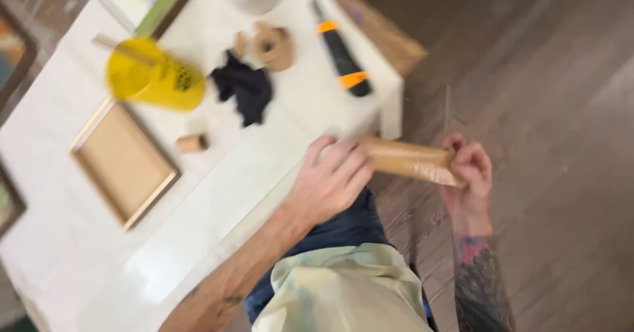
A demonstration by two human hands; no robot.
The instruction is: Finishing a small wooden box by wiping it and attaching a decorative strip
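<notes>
A: Hands first, nearest the camera: the left hand [328, 183] wraps over one end of a brown paper roll [408, 159], fingers curled around it, and the right hand [470, 173] pinches the other end, where the paper looks loose and crinkled

B: So where does the roll sit?

A: It hangs between both hands, off the table's edge and above the dark wood floor [541, 107], touching neither. The frame is blurred, so whether the paper is being rolled up or opened cannot be told

B: How far along does the work look?

A: Judging by the table [218, 200], somewhere in the middle. A shallow wooden tray [123, 161] lies bare, and a small cardboard tube [192, 143] rests just beside it. Farther back lie a black cloth [246, 89], a yellow cup [153, 75] tipped on its side, and torn cardboard bits [272, 44]. A black and orange utility knife [341, 49] lies farthest out, untouched by either hand
</notes>
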